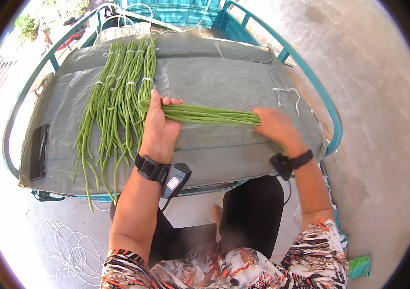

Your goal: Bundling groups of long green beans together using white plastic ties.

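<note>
A bunch of long green beans point(212, 114) stretches sideways between my hands, above a grey woven sheet point(219, 79). My left hand point(163, 123) grips the bunch near its left end, palm up with the thumb raised. Toward the other end, my right hand point(277, 126) is closed around the beans and blurred. Several bundles of long beans point(118, 83), bound with white ties, lie side by side to the left. The rightmost tied bundle point(149, 68) reaches down behind my left hand, which hides part of it.
Loose white ties point(286, 90) lie on the sheet at the right. A dark flat device point(39, 151) rests at its left edge. Teal metal rails point(317, 79) curve around the cart bed. Coiled white cord point(71, 249) lies on the floor; a white bag point(123, 31) stands behind the sheet.
</note>
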Available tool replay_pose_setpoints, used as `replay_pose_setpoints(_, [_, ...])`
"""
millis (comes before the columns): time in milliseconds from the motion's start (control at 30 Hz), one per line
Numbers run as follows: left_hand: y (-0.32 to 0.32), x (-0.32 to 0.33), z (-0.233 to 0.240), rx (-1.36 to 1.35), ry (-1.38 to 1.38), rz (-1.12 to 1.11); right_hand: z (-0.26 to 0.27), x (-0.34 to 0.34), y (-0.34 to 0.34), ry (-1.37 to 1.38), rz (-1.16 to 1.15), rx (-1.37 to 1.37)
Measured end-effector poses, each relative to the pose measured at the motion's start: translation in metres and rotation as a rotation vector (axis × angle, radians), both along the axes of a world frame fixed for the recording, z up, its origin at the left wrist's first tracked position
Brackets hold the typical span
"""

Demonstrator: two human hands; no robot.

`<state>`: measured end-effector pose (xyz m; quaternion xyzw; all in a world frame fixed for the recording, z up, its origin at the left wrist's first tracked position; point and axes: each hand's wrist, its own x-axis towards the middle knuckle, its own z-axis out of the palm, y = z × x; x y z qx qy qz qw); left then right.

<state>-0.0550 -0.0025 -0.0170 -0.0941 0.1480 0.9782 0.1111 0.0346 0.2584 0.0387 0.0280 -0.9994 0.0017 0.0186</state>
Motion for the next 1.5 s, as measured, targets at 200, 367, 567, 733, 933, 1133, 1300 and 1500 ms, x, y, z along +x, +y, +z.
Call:
replay_pose_setpoints(200, [0.005, -0.001, -0.008, -0.01, -0.014, -0.029, 0.036, 0.023, 0.074, -0.039, -0.088, 0.221])
replay_pose_setpoints(367, [0.003, -0.004, -0.006, -0.02, -0.014, -0.003, 0.048, 0.017, 0.164, -0.276, -0.174, 0.604])
replay_pose_setpoints(567, [-0.002, 0.002, -0.001, -0.048, 0.102, -0.007, 0.019, -0.03, 0.185, 0.071, -0.132, 0.153])
replay_pose_setpoints(733, [-0.001, 0.008, 0.004, -0.09, 0.146, 0.012, -0.026, -0.074, 0.182, 0.169, -0.226, 0.205])
replay_pose_setpoints(933, [0.002, 0.008, 0.004, -0.152, 0.2, -0.032, -0.033, -0.086, 0.19, 0.072, -0.26, 0.302])
replay_pose_setpoints(1133, [0.001, 0.008, 0.012, -0.162, 0.162, -0.01, -0.027, -0.074, 0.208, 0.057, -0.181, 0.238])
replay_pose_setpoints(1300, [0.0, 0.009, 0.008, -0.114, 0.123, -0.003, -0.047, -0.089, 0.211, 0.14, -0.267, 0.299])
replay_pose_setpoints(1500, [0.001, 0.017, 0.015, -0.128, 0.103, -0.025, -0.039, -0.086, 0.198, 0.039, -0.295, 0.249])
